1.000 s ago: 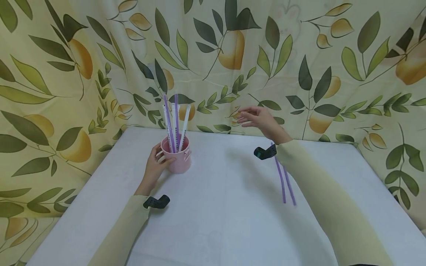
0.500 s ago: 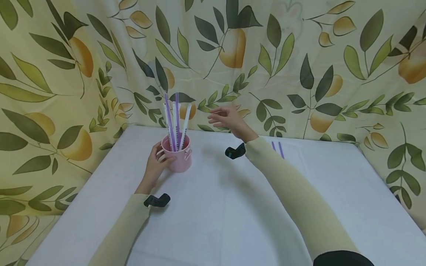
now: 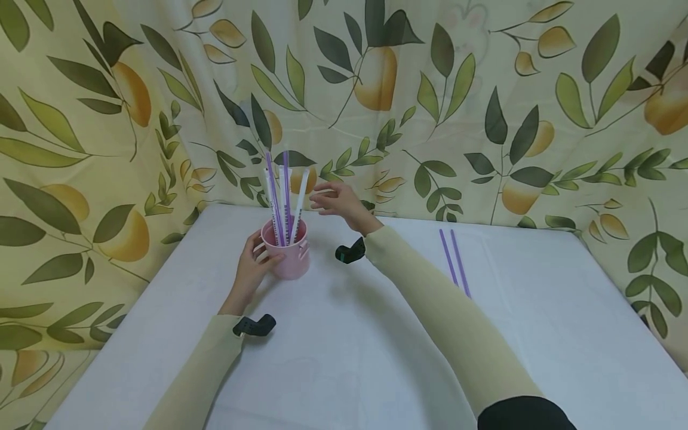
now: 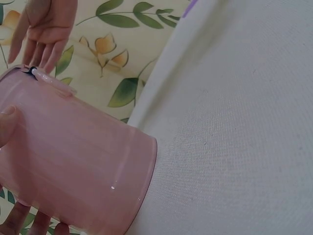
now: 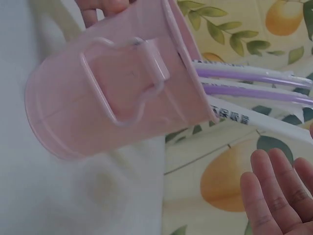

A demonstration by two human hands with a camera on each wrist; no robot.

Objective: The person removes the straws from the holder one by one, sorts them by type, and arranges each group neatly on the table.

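Note:
A small pink metal pail (image 3: 290, 263) stands on the white table, and my left hand (image 3: 249, 272) grips its left side with thumb and fingers. Several straws stick up out of it, some purple (image 3: 286, 179) and some in white printed wrappers (image 3: 299, 206). Just right of the straw tops, my right hand (image 3: 341, 206) hovers with loosely extended fingers and holds nothing. In the right wrist view its fingers (image 5: 276, 191) are apart from the wrapped straws (image 5: 259, 117). The pail's wire handle (image 5: 93, 88) faces that side.
Two purple straws (image 3: 460, 263) lie on the right part of the table (image 3: 537, 310), their near ends hidden by my right sleeve (image 3: 446, 292). A leaf-and-fruit patterned curtain (image 3: 376, 137) hangs behind the table and along its left.
My right hand has moved left across the table, from above the two lying straws to beside the pail's straws. My left hand and the pail stay where they were.

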